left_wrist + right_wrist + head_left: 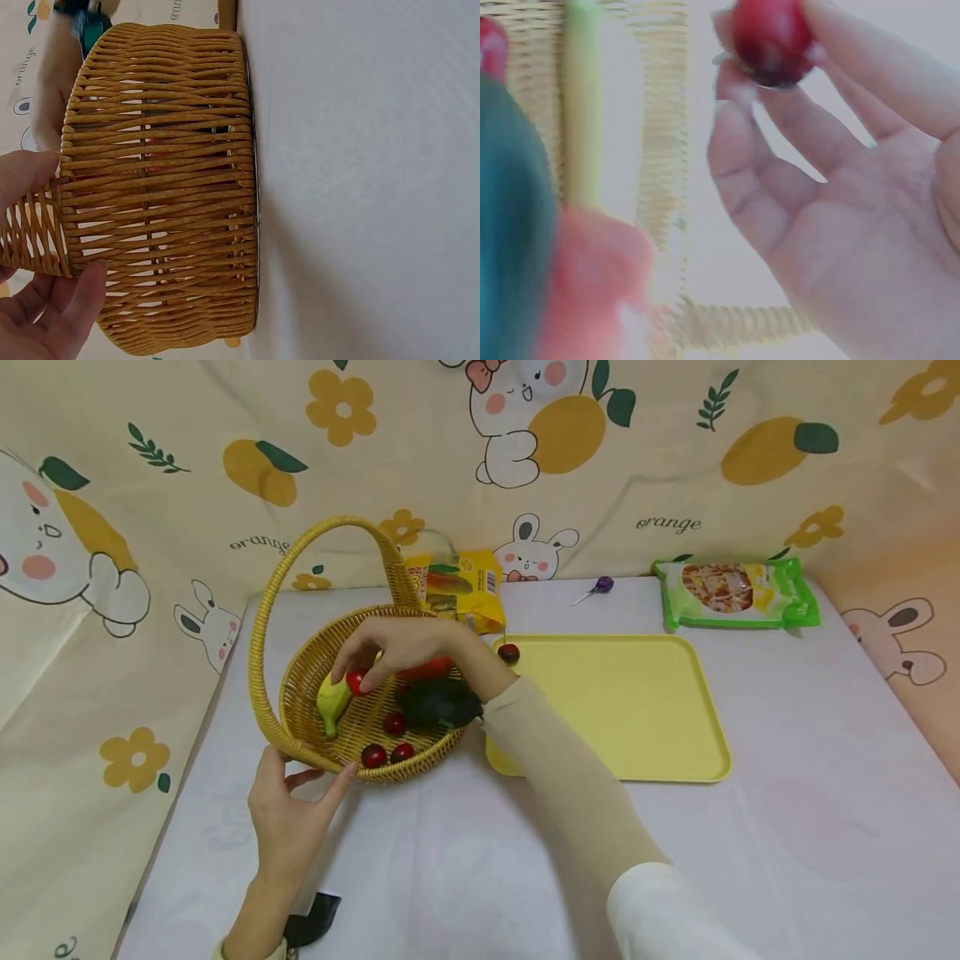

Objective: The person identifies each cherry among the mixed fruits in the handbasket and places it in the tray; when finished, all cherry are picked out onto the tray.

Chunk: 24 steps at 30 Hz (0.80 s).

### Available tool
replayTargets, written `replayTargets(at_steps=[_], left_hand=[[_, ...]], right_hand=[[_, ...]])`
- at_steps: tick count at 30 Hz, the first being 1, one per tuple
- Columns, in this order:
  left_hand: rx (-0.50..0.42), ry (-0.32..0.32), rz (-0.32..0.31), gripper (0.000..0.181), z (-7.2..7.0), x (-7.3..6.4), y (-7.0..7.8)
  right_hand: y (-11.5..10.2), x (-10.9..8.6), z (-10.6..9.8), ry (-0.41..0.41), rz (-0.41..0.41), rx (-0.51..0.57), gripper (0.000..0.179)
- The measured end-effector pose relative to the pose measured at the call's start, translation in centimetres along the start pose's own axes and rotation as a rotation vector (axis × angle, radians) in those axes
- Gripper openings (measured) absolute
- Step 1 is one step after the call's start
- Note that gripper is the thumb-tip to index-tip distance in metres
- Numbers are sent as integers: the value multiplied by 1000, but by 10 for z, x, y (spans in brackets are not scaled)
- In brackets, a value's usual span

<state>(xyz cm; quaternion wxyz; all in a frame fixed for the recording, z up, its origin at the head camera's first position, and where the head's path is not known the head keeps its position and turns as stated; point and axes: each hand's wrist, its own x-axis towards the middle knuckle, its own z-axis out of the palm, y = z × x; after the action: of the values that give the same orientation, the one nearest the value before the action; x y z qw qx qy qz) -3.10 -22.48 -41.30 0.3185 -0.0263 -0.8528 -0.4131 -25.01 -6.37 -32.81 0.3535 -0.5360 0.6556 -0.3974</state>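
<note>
My right hand (405,647) reaches over the wicker basket (298,681) and pinches a red cherry (356,682) between thumb and fingertips; the right wrist view shows this cherry (772,37) with its darker end down. At the basket's near left side, my left hand (288,818) grips the rim at the foot of the handle (34,232), thumb and fingers on either side. Inside lie a yellow banana (332,706), several more cherries (373,756), a dark green rounded thing (431,703) and a red thing (429,670) partly hidden by my right wrist.
Right of the basket lies a yellow tray (607,710), with a cherry (508,652) at its far left corner. Along the back are a yellow packet (465,589), a purple lollipop (602,585) and a green packet (738,595). A patterned cloth (450,468) hangs behind.
</note>
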Motion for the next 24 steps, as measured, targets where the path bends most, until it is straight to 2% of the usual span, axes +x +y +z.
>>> replayTargets(at_steps=[2, 5, 8, 11, 14, 16, 19, 20, 24], left_hand=[[-2, -1, 10, 65, 1, 1, 0], [-3, -3, 7, 61, 1, 1, 1], [-6, -4, -4, 58, 1, 0, 2], [-11, -9, -14, 57, 0, -2, 1], [-14, 1, -5, 57, 0, -1, 4], [-14, 7, -3, 58, 0, -1, 4], [-16, 12, 2, 59, 1, 0, 4], [-17, 10, 2, 60, 1, -1, 0], [-20, 4, 9, 60, 3, -1, -1]], right_hand=[[-2, -31, -12, 151, -51, -9, 28], [7, -84, -26, 403, -3, 17, 27], [28, -135, -36, 629, 133, 61, 27], [52, -173, -40, 781, 299, 49, 27], [71, -198, -39, 848, 444, 25, 28], [81, -206, -36, 868, 500, 15, 29], [92, -209, -33, 871, 546, 6, 30], [95, -209, -31, 870, 552, 2, 30], [105, -207, -29, 863, 561, -17, 29]])
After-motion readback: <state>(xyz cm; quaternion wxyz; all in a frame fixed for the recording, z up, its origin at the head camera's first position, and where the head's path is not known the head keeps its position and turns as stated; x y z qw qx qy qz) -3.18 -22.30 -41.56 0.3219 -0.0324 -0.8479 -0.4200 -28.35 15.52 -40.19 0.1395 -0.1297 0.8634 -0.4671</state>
